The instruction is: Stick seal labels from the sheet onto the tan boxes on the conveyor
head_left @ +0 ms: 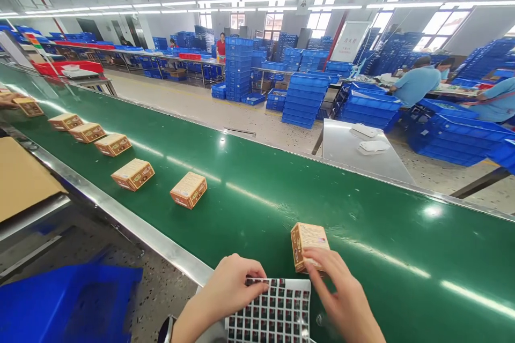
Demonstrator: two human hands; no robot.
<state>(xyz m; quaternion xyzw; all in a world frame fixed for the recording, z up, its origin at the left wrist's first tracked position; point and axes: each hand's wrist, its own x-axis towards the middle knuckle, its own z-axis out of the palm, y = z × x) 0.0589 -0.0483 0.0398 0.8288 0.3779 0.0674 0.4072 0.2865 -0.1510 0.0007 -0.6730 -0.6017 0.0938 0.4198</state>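
Note:
In the head view, my left hand (235,284) pinches the top edge of a white sheet of small dark square stickers (277,308) between thumb and fingers. The sheet slants below the near edge of the belt, its lower part cut off by the frame. My right hand (338,284) is closed at the near edge of a small brown and cream carton (309,236), thumb and forefinger close together on it. Whether a sticker is between those fingertips I cannot tell. The carton rests on the green conveyor belt (249,214).
Several like cartons (189,190) stand in a row along the belt to the left. Another person's hand (7,101) touches the farthest one. A metal rail (161,241) edges the belt. A blue bin (60,300) and cardboard (24,177) lie at left; a metal table (354,155) stands beyond.

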